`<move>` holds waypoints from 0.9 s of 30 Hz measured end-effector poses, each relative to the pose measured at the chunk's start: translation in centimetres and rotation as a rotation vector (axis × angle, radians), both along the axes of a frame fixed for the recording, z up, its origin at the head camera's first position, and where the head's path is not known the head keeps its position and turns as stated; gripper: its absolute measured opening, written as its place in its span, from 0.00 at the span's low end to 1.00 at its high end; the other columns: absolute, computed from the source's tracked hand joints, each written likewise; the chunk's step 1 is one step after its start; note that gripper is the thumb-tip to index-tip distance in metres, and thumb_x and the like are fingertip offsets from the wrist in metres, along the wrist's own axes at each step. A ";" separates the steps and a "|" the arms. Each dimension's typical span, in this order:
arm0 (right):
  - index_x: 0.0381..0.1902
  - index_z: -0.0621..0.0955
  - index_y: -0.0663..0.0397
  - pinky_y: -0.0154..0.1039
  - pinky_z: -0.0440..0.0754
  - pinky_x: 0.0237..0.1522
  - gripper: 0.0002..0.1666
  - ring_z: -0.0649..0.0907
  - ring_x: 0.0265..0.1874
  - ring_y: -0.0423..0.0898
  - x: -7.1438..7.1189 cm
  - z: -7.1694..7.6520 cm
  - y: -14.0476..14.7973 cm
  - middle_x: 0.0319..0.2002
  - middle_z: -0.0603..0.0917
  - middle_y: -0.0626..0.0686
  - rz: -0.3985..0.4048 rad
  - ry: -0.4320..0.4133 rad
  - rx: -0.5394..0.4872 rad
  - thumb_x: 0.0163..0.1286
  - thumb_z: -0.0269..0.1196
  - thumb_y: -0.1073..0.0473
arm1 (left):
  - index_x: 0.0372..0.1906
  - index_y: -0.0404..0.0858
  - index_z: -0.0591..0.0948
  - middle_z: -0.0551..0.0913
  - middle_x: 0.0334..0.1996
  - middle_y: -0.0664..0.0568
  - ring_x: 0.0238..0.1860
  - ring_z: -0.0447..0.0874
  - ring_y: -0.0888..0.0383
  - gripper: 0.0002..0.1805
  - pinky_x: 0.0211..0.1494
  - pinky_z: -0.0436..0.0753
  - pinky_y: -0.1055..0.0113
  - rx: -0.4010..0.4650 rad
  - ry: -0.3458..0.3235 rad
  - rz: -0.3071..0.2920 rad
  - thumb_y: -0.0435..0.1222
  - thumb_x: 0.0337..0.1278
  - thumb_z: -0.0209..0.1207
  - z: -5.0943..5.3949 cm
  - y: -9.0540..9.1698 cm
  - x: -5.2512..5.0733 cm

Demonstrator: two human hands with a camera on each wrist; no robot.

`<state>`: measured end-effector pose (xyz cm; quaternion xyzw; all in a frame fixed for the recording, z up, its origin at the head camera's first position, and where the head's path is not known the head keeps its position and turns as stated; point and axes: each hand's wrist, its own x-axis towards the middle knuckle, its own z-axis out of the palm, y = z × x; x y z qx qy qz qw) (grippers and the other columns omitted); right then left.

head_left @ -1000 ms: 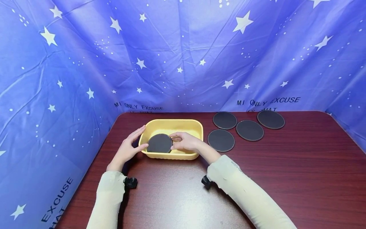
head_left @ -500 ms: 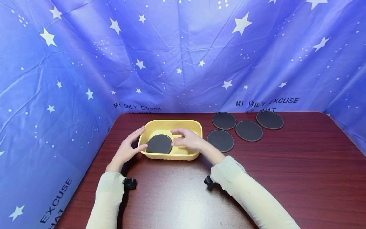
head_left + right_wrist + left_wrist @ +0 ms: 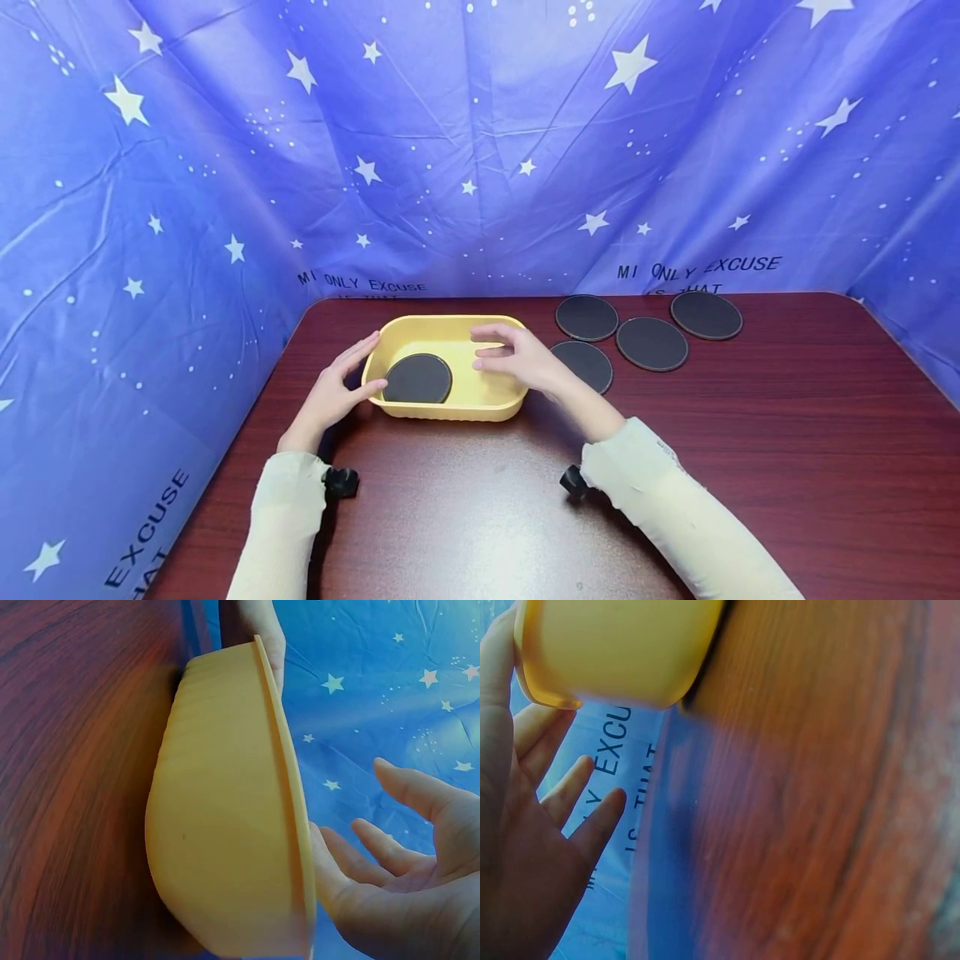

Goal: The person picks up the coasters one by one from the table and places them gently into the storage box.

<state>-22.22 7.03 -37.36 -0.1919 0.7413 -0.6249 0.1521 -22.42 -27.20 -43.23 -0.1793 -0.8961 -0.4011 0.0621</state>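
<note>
A yellow plastic basin (image 3: 480,412) stands on the table, with a round black coaster (image 3: 417,379) lying in its left part. My left hand (image 3: 333,396) holds the basin's left end: the thumb reaches over the rim while the index finger lies along the outer side. In the left wrist view, the remaining fingers (image 3: 600,817) are spread apart beside it. Over the basin's right part hovers my right hand (image 3: 517,358), its fingers loosely bent, parted from the coaster and holding nothing. The right wrist view shows that hand's thumb and fingers apart.
Several more black coasters (image 3: 652,343) lie flat to the right of the basin. The nearest coaster (image 3: 588,367) is partly covered by my right hand and wrist. Blue curtain (image 3: 480,150) with white stars hangs behind the dark red wooden table (image 3: 787,450).
My right hand has let go of the coaster in the basin and moved right, away from it. The left hand has stayed at the basin's left end.
</note>
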 end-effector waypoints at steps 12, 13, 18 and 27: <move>0.66 0.71 0.69 0.41 0.82 0.60 0.32 0.77 0.64 0.67 0.6 -0.1 3.4 0.68 0.73 0.68 -0.139 0.078 -0.077 0.66 0.65 0.66 | 0.75 0.49 0.67 0.65 0.76 0.54 0.78 0.58 0.46 0.41 0.77 0.63 0.54 -0.010 -0.016 0.013 0.42 0.55 0.70 0.2 0.1 0.2; 0.66 0.71 0.70 0.38 0.83 0.59 0.32 0.77 0.64 0.68 0.6 -0.3 3.7 0.67 0.73 0.69 -0.150 0.087 -0.085 0.66 0.65 0.66 | 0.75 0.49 0.67 0.65 0.76 0.54 0.78 0.58 0.46 0.41 0.77 0.63 0.52 -0.011 -0.016 0.013 0.41 0.55 0.70 0.2 0.1 0.2; 0.67 0.72 0.65 0.26 0.82 0.52 0.32 0.77 0.64 0.66 0.6 -0.8 5.0 0.66 0.74 0.69 -0.225 0.094 -0.099 0.66 0.65 0.66 | 0.75 0.49 0.67 0.65 0.76 0.53 0.78 0.58 0.45 0.41 0.76 0.62 0.43 -0.006 -0.025 0.010 0.41 0.55 0.70 0.2 0.1 0.1; 0.70 0.69 0.61 0.20 0.79 0.51 0.35 0.75 0.67 0.63 0.5 -1.7 7.9 0.69 0.72 0.63 -0.331 0.080 -0.037 0.68 0.65 0.63 | 0.75 0.50 0.67 0.64 0.77 0.55 0.78 0.59 0.50 0.42 0.78 0.62 0.48 -0.006 -0.034 0.015 0.42 0.55 0.70 0.3 0.1 0.3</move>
